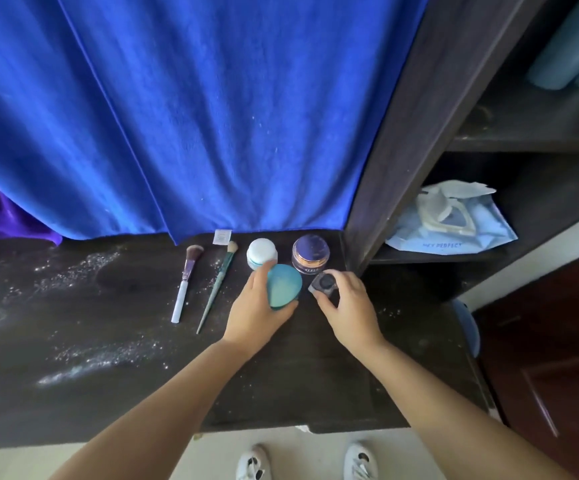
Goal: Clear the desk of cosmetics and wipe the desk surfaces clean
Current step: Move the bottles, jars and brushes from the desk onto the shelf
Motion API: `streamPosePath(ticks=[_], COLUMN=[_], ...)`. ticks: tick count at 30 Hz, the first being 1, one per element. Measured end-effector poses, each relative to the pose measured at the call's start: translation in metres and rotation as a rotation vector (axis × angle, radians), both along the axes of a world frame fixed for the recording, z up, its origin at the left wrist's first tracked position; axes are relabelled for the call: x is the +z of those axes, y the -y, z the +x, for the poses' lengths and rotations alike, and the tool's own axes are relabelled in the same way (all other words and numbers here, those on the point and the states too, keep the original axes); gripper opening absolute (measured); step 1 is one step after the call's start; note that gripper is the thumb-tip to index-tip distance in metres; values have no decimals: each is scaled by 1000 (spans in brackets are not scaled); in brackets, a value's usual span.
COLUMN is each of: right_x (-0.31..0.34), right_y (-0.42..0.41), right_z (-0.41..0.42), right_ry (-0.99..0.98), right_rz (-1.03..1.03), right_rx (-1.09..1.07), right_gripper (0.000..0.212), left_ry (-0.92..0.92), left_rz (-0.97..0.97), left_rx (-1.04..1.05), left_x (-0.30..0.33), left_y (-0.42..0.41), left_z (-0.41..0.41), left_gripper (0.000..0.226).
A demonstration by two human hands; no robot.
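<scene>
While our left hand [254,308] grips the smooth teal compact [283,286] by its rim, right hand [345,306] pinches the small dark pot [323,283]; both look light, rigid.

On table [315,375], back right: two jars side by side, one [262,252] left of the other [311,253]. Before them: round compact [285,285] left, small pot [324,283] right. Left of jars: two brushes [185,282] [217,287]. Sachet [221,236] behind brushes. Wipes pack [454,230] on shelf, far right.

Wipes pack [454,233] label partly unreadable.
</scene>
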State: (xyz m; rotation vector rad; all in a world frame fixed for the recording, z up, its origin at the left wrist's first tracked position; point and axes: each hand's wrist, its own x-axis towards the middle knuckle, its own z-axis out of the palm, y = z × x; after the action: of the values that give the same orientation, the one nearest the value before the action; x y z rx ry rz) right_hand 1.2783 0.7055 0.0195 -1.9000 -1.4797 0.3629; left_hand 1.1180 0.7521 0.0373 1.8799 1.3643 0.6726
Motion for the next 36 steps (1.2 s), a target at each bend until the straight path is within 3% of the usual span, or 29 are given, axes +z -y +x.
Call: streamPosePath(ticks=[4,11,16,21,25,36], right_x=[67,186,238,248,241,234], right_y=[25,62,39,-3,-22,-30], right_z=[34,136,209,248,261,270], right_ry=[-19,57,26,42,66,123], right_rz=[195,478,514,363,323,314], right_rx=[-8,-105,-212,-197,-212,-220], right_gripper=[35,41,27,24,26,37], left_ry=[92,275,494,456,327,167], left_rz=[135,479,648,457,303,306], left_rx=[-62,-385,-282,-43,45,106], left_x=[57,159,216,251,251,245], left_y=[21,60,47,-8,-37,-48], left_z=[26,113,200,259,279,296], left_gripper=[67,66,72,70,70,75])
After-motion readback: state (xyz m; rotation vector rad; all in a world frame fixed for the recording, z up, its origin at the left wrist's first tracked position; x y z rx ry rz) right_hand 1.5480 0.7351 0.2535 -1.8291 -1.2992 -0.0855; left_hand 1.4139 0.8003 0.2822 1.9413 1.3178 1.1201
